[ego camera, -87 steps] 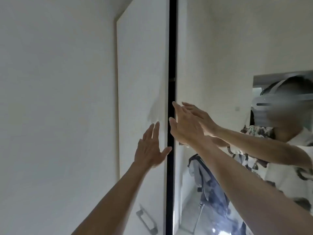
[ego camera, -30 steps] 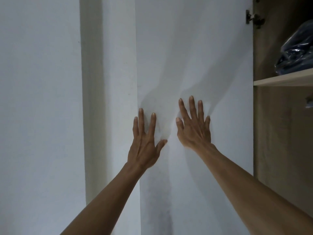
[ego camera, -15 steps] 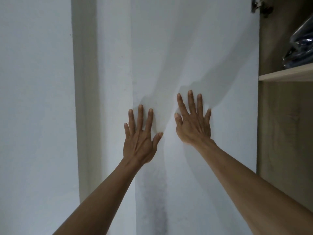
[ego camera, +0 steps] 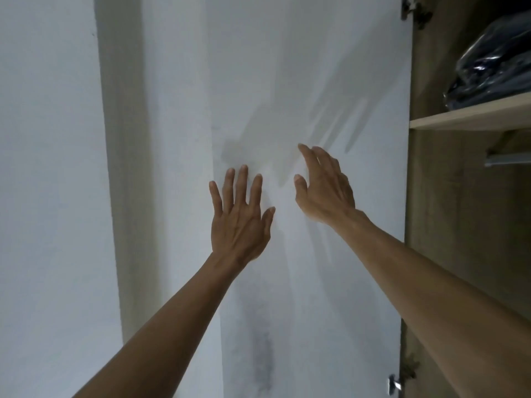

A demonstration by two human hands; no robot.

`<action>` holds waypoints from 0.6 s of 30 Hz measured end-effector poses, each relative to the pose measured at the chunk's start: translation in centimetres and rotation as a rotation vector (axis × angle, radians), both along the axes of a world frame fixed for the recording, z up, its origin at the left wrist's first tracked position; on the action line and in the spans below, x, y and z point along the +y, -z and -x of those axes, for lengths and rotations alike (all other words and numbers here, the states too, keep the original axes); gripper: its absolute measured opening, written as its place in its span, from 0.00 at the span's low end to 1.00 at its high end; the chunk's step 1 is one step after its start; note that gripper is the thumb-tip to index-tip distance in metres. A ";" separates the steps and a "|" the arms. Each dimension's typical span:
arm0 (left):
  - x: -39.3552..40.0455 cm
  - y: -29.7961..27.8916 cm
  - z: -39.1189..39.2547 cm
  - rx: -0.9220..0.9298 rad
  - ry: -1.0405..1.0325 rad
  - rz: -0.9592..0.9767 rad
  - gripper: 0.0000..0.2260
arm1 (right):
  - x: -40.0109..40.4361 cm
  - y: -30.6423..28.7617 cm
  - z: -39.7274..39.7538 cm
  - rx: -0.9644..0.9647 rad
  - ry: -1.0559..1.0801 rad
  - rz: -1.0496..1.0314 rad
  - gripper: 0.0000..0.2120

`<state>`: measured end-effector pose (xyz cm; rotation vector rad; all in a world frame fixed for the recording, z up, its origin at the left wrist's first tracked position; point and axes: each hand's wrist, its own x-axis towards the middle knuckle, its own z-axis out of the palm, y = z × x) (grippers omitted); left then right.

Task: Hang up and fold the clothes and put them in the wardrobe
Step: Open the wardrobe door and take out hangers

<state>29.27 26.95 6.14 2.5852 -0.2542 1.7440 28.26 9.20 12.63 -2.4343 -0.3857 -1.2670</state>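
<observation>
The white wardrobe door [ego camera: 301, 81] stands swung open and fills the middle of the head view. My left hand [ego camera: 241, 216] is raised in front of it with fingers straight and spread, holding nothing. My right hand [ego camera: 324, 188] is just off the door surface, fingers loosely bent, its shadow cast up and to the right; it holds nothing. To the right the wooden wardrobe interior [ego camera: 448, 225] is open. A dark garment in clear plastic [ego camera: 494, 58] lies on the shelf [ego camera: 471, 116].
A white wall [ego camera: 48, 168] runs down the left, with a recessed strip [ego camera: 126, 168] beside the door. A metal hanging rail [ego camera: 508, 159] sits under the shelf. Door hinges [ego camera: 413, 10] show at the top and a lower hinge [ego camera: 398, 383] below.
Both hands lay flat on the door half a second ago. Now the right hand has lifted off it with fingers bent, and the left hand has drawn slightly back.
</observation>
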 end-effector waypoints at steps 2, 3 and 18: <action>-1.4 -0.4 0.2 -0.018 0.091 -0.009 0.27 | -0.7 -0.2 1.2 -0.018 0.032 -0.029 0.28; -2.0 -0.5 0.4 -0.019 0.137 -0.010 0.27 | -1.1 -0.3 1.9 -0.021 0.057 -0.032 0.28; -13.9 5.6 10.3 0.262 1.071 0.019 0.23 | -5.6 5.8 24.3 0.209 0.842 -0.160 0.20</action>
